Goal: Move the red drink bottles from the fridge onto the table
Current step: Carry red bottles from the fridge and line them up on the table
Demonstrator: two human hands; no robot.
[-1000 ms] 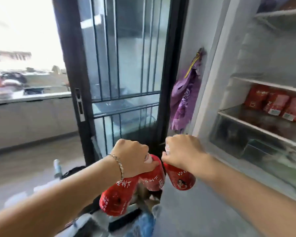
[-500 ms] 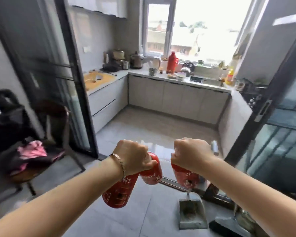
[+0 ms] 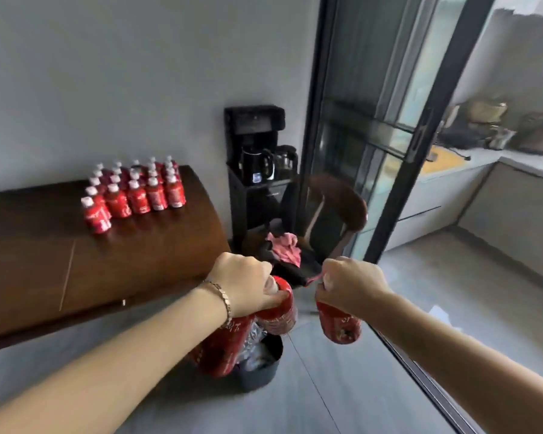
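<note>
Red drink bottles, three, small, with printed red wrappers, are being carried.

- Two are hanging neck-up from the left hand (image 3: 245, 283), one long red bottle (image 3: 226, 349) swinging low and one shorter-looking red bottle (image 3: 279, 311) sitting just under the knuckles. The fingers are curling tightly round both tops.
- A single red bottle (image 3: 339, 327) is hanging from the right hand (image 3: 351, 286), which is clamping its neck in a closed fist.
- All three are hanging in the air just off the rounded right end of the dark brown wooden surface (image 3: 44, 245), not yet over it.
- A block of matching white-capped red bottles (image 3: 135, 192) is standing upright in rows at the far side of that surface.
- A round black bin (image 3: 261, 371) is sitting on the floor off the surface's right end, beneath the left hand's load.

Step in hand, as judged: the carrying leg is under way, and the fridge is not showing here. The next move is calling for closing on the surface, raising the bottles above its edge and standing each upright beside the front row. The left hand's pair is needing release one at a time, so neither is tipping into the rows.
</note>
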